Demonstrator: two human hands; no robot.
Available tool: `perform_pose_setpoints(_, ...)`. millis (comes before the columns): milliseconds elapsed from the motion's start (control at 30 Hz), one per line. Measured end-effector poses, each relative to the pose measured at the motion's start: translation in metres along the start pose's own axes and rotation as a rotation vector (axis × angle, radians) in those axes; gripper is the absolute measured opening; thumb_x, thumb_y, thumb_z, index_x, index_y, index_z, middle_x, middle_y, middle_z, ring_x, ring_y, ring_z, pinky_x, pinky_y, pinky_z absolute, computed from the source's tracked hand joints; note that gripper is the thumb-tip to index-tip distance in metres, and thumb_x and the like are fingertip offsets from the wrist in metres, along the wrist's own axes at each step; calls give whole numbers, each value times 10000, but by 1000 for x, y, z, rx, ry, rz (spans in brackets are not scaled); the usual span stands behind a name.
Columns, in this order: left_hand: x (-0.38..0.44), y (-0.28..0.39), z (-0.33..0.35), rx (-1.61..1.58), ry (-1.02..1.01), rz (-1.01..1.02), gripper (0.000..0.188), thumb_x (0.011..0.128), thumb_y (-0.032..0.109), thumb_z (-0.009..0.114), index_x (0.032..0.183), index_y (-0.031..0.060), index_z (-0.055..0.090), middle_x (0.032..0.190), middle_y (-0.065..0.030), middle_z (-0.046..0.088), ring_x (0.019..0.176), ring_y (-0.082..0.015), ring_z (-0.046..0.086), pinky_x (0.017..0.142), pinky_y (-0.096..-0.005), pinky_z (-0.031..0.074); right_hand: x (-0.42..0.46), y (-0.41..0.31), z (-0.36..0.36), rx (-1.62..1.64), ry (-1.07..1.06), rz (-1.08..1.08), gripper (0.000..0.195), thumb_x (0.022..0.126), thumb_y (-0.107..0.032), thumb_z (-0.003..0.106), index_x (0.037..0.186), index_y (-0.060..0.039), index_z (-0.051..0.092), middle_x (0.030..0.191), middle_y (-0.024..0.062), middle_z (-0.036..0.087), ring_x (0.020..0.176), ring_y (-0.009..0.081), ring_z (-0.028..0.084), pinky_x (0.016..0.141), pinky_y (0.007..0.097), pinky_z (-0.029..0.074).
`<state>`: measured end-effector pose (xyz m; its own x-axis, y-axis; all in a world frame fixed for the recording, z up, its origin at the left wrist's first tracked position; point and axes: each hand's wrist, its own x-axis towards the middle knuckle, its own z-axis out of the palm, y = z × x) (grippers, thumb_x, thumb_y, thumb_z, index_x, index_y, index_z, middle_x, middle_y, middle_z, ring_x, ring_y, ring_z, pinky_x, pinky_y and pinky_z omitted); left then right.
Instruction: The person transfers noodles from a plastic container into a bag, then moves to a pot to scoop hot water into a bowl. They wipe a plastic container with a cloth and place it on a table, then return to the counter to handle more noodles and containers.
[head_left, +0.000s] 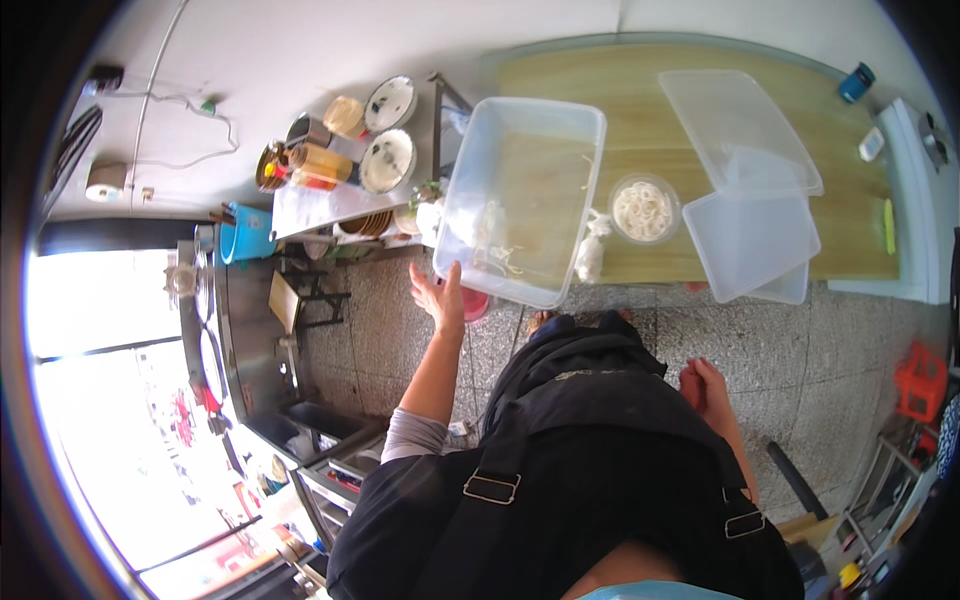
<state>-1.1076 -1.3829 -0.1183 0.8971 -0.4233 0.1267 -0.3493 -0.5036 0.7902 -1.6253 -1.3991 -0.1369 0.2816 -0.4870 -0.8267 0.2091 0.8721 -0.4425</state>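
Note:
My left hand (437, 298), fingers spread, is at the near left corner of a large clear plastic tub (592, 172); whether it touches the rim I cannot tell. A few pale strands lie inside the tub. My right hand (703, 386) hangs beside my body over the floor, fingers partly curled, with nothing visible in it. Right of the tub are a knotted plastic bag (590, 256) with white contents and a round clear container (645, 212) of pale coiled noodles. Translucent plastic lids (750, 240) overlap at the table's right side.
The wood-patterned table (847, 247) stands before me. A metal shelf (300, 214) at the left carries enamel bowls (388, 161) and bottles. A pink container (474, 304) is below the tub's near edge. Farther off are a blue bucket (251, 234) and an orange stool (921, 382).

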Motion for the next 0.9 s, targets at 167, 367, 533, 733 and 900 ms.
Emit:
perform_pose_setpoints(167, -3, -11, 14, -776, -776, -1005, 544, 859, 402, 602, 1255, 61, 452, 1114, -182, 582, 954, -329, 608, 767, -438, 522, 32, -34, 63, -165, -175, -105, 162, 875, -151, 564, 983, -31, 557, 883, 70, 615, 815, 181, 610, 760, 311, 517)
perform_pose_setpoints(367, 11, -8, -8, -821, -699, -735, 568, 815, 37, 501, 1361, 95, 352, 1120, -197, 549, 930, -331, 618, 714, -456, 563, -11, -83, 184, -336, -554, -415, 284, 750, -18, 503, 1032, 10, 527, 982, 140, 621, 869, 207, 615, 804, 321, 509)
perform_pose_setpoints(533, 26, -11, -169, -920, -565, -441, 848, 766, -65, 437, 1500, 194, 100, 1253, -193, 508, 990, -309, 598, 750, -426, 571, -71, -72, 345, -347, -718, -575, 239, 833, -41, 556, 1068, -10, 522, 1008, 106, 609, 903, 171, 600, 821, 318, 494)
perform_pose_setpoints(733, 47, -20, -315, -840, -528, -345, 905, 741, -22, 459, 1510, 159, 19, 1326, -188, 450, 1058, -289, 564, 752, -392, 560, -15, 11, 566, -297, -508, -874, 367, 868, -96, 632, 1183, 19, 484, 1088, 80, 588, 980, 140, 576, 865, 295, 466)
perform_pose_setpoints(900, 52, -48, -378, -698, -424, -328, 900, 719, 2, 483, 1510, 114, 69, 1212, -129, 505, 973, -205, 555, 646, -295, 518, 16, 134, 709, -452, -433, -1458, 280, 849, -85, 627, 1079, 15, 502, 939, 64, 575, 866, 140, 582, 757, 296, 483)
